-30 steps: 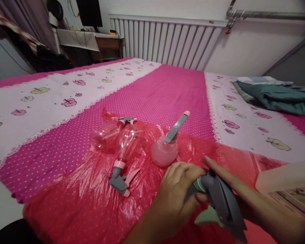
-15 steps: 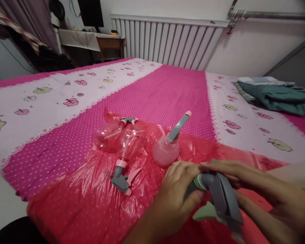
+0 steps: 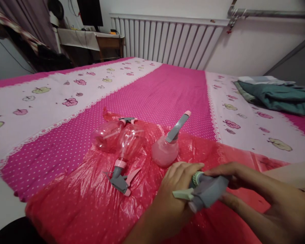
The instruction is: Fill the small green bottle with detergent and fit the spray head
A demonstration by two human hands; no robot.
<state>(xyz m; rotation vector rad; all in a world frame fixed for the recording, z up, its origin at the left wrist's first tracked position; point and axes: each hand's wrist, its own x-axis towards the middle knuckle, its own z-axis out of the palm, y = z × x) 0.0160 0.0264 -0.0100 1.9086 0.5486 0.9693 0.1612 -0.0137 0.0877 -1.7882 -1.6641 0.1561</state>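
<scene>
My left hand [image 3: 176, 193] is closed around the neck end of a spray bottle, whose body is mostly hidden behind the fingers. Its grey spray head [image 3: 210, 194] has a green collar and a pale green trigger [image 3: 183, 194] that points left across my left hand. The fingers of my right hand [image 3: 261, 195] grip the spray head from the right. Just beyond my hands, a pink spray bottle [image 3: 165, 151] with a grey head stands upright. To the left lie two clear pink spray bottles, one [image 3: 130, 140] with its head toward me and another [image 3: 105, 135] behind it.
A crinkled red plastic sheet [image 3: 73, 200] lies under the bottles on a bed with a pink polka-dot cover [image 3: 152, 91]. Folded green cloth [image 3: 282, 96] rests at the right. A radiator [image 3: 165, 42] and a desk [image 3: 109, 42] stand beyond the bed.
The spray head in my hands has turned: its nozzle and trigger pointed down toward me and now point to the left. My right hand has turned with it. The other bottles stay put.
</scene>
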